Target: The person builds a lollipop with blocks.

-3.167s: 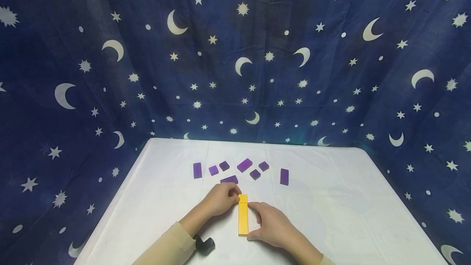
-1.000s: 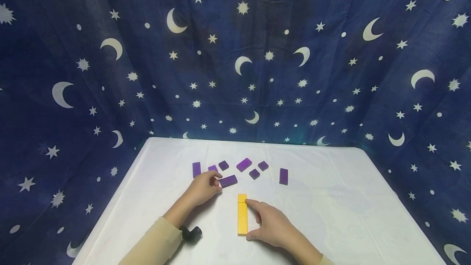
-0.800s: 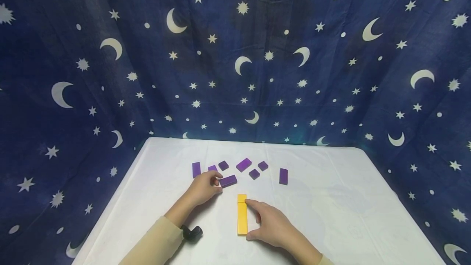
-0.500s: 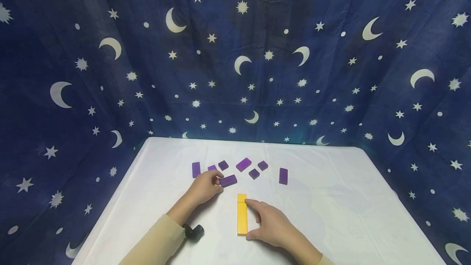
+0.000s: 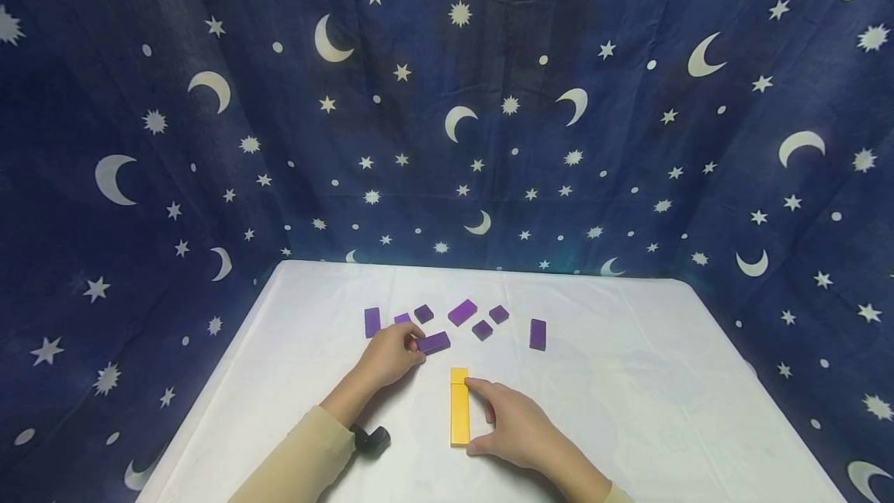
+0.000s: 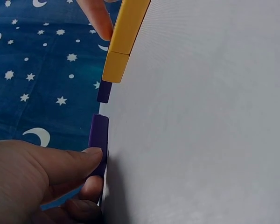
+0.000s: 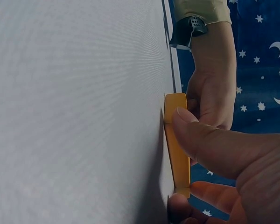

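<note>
My left hand [image 5: 386, 357] reaches to a dark purple oblong block [image 5: 435, 343] on the white tabletop and pinches its left end. In the left wrist view the thumb [image 6: 91, 158] presses one face of that purple block [image 6: 99, 130], with curled fingers on its other side. Nearer to me lies a straight row of yellow blocks [image 5: 459, 414], a short one at the far end against a long one. My right hand [image 5: 515, 427] holds this row along its right side, index finger near the seam and thumb at the near end. The right wrist view shows the thumb [image 7: 191, 130] against the yellow.
Several more purple blocks lie beyond the hands: a bright oblong [image 5: 463, 313], an upright oblong [image 5: 538, 334] at right, another oblong [image 5: 373, 322] at left, and small squares [image 5: 483, 330]. The left hand partly covers one square. A starry dark blue cloth [image 5: 447, 177] hangs behind the table.
My left hand has left the short yellow block, moved up and left, and now pinches the purple oblong, shifting slightly right over the last second. The right hand stays at the yellow row.
</note>
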Tool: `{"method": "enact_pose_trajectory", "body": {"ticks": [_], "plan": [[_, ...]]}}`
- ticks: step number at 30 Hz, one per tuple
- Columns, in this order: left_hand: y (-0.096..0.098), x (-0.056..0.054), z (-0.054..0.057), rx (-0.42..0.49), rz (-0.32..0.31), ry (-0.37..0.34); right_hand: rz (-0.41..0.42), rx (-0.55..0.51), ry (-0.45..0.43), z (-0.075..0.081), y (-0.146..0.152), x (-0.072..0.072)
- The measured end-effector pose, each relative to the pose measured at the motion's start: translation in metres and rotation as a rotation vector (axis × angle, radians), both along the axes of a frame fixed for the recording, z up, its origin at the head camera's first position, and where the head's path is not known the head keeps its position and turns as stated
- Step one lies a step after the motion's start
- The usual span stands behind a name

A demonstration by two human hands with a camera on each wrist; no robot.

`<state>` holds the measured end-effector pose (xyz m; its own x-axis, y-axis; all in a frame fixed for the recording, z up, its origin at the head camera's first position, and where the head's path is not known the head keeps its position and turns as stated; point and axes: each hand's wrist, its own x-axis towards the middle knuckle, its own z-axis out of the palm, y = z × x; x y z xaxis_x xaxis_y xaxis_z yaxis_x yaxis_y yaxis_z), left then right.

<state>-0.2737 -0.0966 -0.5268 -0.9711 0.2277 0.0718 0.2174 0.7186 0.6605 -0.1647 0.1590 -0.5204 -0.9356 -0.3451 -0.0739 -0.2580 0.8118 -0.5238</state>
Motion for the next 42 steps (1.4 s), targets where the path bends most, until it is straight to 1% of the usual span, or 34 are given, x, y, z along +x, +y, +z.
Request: {"method": "enact_pose_trajectory", "body": {"ticks": [9, 16, 25, 32, 42], "plan": [[0.001, 0.000, -0.001, -0.033, 0.003, 0.012, -0.006, 0.003, 0.000, -0.002, 0.000, 0.000], [0.001, 0.000, -0.001, -0.019, -0.016, 0.010, -0.006, 0.005, -0.003, -0.001, 0.000, -0.001], [0.006, 0.002, 0.000, 0.002, -0.059, 0.019, -0.011, 0.008, -0.028, -0.003, 0.000, -0.002], [0.011, 0.004, 0.003, 0.013, -0.085, -0.010, -0.003, 0.008, -0.020, -0.003, 0.000, -0.002], [0.015, 0.006, 0.002, 0.013, -0.128, -0.017, -0.008, 0.011, -0.019, -0.002, 0.000, -0.002]]}}
